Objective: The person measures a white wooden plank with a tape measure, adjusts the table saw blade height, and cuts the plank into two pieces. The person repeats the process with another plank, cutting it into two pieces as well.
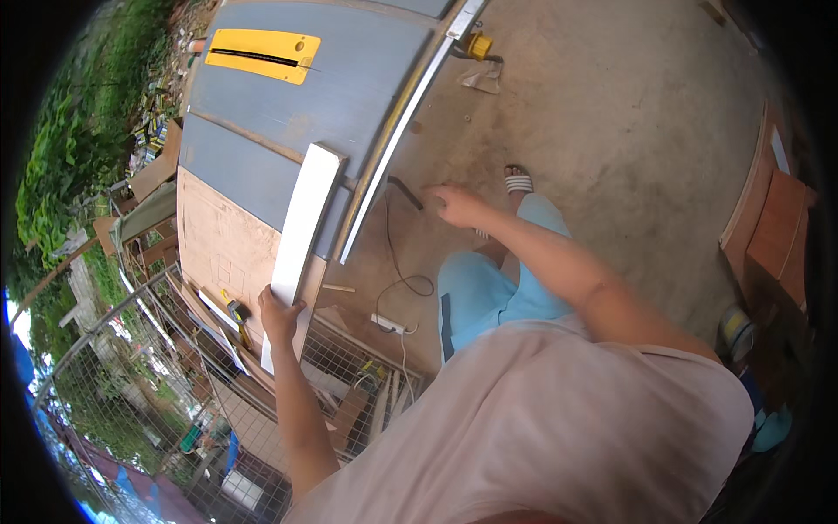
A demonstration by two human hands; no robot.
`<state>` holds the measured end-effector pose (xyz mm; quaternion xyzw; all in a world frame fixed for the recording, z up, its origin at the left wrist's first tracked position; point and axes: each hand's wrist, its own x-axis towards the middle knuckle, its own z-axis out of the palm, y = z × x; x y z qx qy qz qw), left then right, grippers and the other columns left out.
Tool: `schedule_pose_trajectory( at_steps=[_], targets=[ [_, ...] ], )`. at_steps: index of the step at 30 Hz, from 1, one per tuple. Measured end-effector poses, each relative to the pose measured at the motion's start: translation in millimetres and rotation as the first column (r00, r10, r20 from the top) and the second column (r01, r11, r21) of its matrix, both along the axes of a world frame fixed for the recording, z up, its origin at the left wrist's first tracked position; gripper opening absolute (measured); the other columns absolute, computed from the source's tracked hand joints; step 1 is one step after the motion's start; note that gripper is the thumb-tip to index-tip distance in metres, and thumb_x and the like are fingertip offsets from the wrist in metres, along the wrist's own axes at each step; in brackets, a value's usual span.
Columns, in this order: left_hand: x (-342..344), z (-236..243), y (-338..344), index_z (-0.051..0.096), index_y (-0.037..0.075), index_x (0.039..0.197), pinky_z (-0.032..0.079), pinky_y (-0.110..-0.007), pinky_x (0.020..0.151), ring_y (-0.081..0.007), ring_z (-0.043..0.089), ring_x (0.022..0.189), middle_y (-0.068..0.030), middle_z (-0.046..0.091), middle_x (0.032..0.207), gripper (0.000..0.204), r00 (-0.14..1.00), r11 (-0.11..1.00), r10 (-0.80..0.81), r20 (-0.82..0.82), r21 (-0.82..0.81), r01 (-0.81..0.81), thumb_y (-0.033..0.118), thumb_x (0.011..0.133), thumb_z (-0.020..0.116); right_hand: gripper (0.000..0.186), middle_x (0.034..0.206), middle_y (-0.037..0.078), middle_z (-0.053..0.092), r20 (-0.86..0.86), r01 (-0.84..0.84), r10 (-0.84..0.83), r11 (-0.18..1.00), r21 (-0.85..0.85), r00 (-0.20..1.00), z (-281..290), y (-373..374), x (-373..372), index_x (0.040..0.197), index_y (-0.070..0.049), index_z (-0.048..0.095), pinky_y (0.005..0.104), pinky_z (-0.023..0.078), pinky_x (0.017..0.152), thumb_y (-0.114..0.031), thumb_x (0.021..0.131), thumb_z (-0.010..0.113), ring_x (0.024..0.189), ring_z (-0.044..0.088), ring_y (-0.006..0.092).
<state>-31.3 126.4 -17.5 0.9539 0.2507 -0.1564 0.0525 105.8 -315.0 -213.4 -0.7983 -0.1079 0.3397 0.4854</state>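
Note:
A long white board (pixel 305 205) lies along the near edge of the grey table saw top (pixel 262 166) and the wooden panel beside it. My left hand (pixel 279 316) is closed around the board's lower part, thumb on one side and fingers on the other. My right hand (pixel 458 206) hangs in the air beside the saw, holding nothing visible, with a finger stretched out. Close to that fingertip, but apart from it, a black lever (pixel 406 192) sticks out below the rail. Farther up the top sits a yellow insert plate (pixel 262 54) with a dark slot.
A metal rail (pixel 410 113) edges the saw. On the wooden panel (pixel 218 231) lies a yellow-black tape measure (pixel 234 307). A cable and white power strip (pixel 388 323) are on the concrete floor (pixel 628 157). Wire mesh (pixel 218 410) stands at lower left; brown boards (pixel 777 227) are at right.

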Motion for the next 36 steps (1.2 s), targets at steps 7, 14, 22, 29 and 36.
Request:
schedule_pose_trajectory(
  at_steps=[7,14,22,29,36],
  targets=[
    [12,-1,3,0.041,-0.006,0.150,0.042,-0.047,0.116,-0.0432,0.050,0.135,-0.0249,0.052,0.146,0.099,0.980,0.988,-0.020,-0.198,0.143,0.049,0.019,0.069,0.092,0.082,0.149,0.024,0.054,-0.252,0.135,-0.093,0.979,0.153,0.963,-24,103,-13,0.162,-0.021,0.038,0.0448,0.053,0.105,-0.004,0.084,0.053,0.130,0.060,0.0408],
    [17,5,3,0.042,-0.007,0.147,0.041,-0.047,0.115,-0.0441,0.050,0.134,-0.0269,0.052,0.142,0.096,0.972,0.996,0.015,-0.236,0.093,0.007,0.016,0.068,0.092,0.088,0.148,0.021,0.058,-0.482,0.183,-0.052,0.956,0.230,0.875,-33,136,-12,0.165,-0.028,0.033,0.0447,0.055,0.103,-0.004,0.084,0.054,0.126,0.065,0.0388],
    [23,4,-13,0.045,-0.005,0.142,0.043,-0.047,0.111,-0.0429,0.052,0.132,-0.0253,0.054,0.140,0.088,0.965,0.979,0.030,-0.262,0.201,0.025,0.016,0.071,0.091,0.085,0.147,0.023,0.059,-0.455,0.271,-0.112,0.915,0.300,0.883,-30,165,-1,0.162,-0.016,0.039,0.0398,0.051,0.108,0.001,0.080,0.054,0.133,0.060,0.0372],
    [24,10,-28,0.047,0.000,0.138,0.051,-0.048,0.101,-0.0426,0.059,0.121,-0.0209,0.054,0.135,0.086,0.974,0.985,0.066,-0.215,0.170,-0.029,0.018,0.068,0.094,0.065,0.149,0.024,0.058,-0.424,0.110,0.047,0.935,0.337,0.904,-62,203,7,0.153,-0.009,0.052,0.0386,0.042,0.116,-0.013,0.089,0.060,0.142,0.052,0.0361],
    [27,13,-31,0.050,0.004,0.132,0.053,-0.048,0.097,-0.0409,0.060,0.120,-0.0183,0.056,0.134,0.078,0.970,0.981,0.136,-0.203,0.165,-0.103,0.016,0.068,0.093,0.070,0.137,0.018,0.064,-0.642,0.503,-0.053,0.672,0.543,0.765,-23,185,23,0.149,0.001,0.053,0.0384,0.050,0.104,-0.050,0.103,0.060,0.125,0.060,0.0250]
  ],
)
